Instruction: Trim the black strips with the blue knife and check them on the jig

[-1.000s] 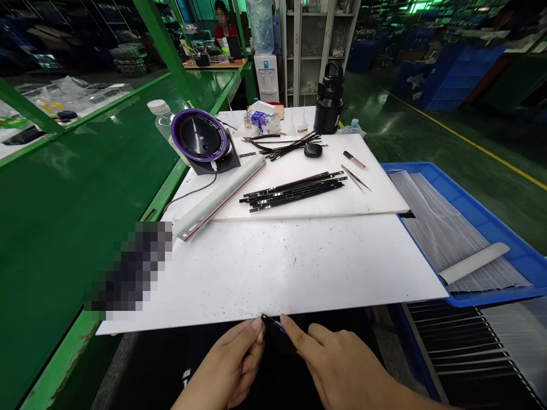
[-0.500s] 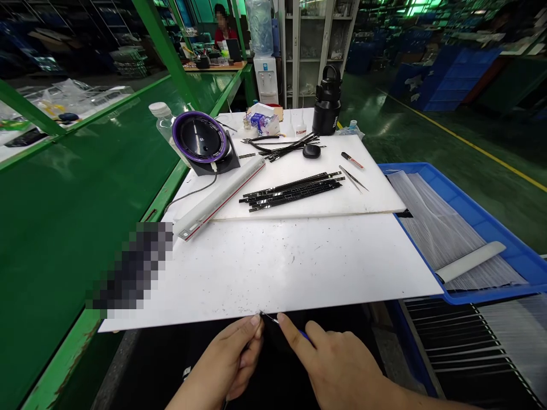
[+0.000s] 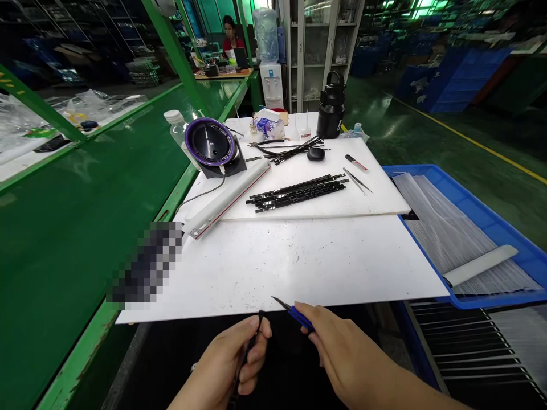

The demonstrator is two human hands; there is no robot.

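Two hands are raised just short of the near edge of the white board (image 3: pixel 277 265). A thin black strip (image 3: pixel 247 356) is pinched between the fingers of the left hand (image 3: pixel 228 361), and a blue-handled pointed tool (image 3: pixel 299 318) is pinched by the right hand (image 3: pixel 342 350), its tip now drawn apart from the strip.

The matt white plastic board (image 3: pixel 273 262) is showing a smooth, lightly scuffed surface. Beyond the board, glossy black strips (image 3: pixel 297 192) are catching the light. At its near edge, a pointed tool (image 3: pixel 300 318) is glinting, metal-tipped with a blue plastic grip. Beside the board, a blue plastic tray (image 3: pixel 478 206) is shining.
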